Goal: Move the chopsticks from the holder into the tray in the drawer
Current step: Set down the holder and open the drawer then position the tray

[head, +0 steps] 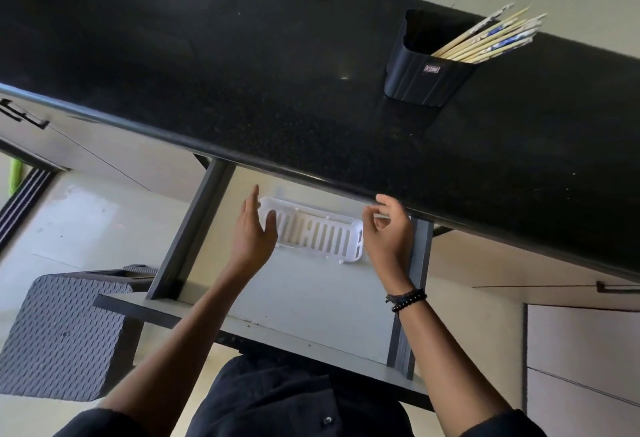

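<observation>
- The chopsticks [491, 36] stand bundled in a black holder [424, 65] on the black countertop [242, 72], towards its far edge on the right; their upper ends fan out over the holder's right rim, and none has left it yet.
- The white slotted tray [320, 234] lies in the open drawer [304, 291], at the drawer's back, partly tucked under the counter's front edge; it looks empty.
- The left hand [251, 232] is spread, fingers straight, just beside or touching the tray's left end; I cannot tell which.
- The right hand [389, 228] is loosely curled at the tray's right end, thumb and forefinger arched with a gap between them, holding nothing that shows.
- Handling, as I judge it: the chopsticks are light, stiff and slender, probably wood or bamboo with patterned blue-and-white tops. They roll and slip easily, so gather several round the exposed upper half and lift along their lean, steadying the light holder against tipping.
- Hard to make out: the chopsticks' lower ends are hidden inside the holder, their number is unclear, the tray's far rim is hidden by the counter edge, and the small label on the holder is unreadable.
</observation>
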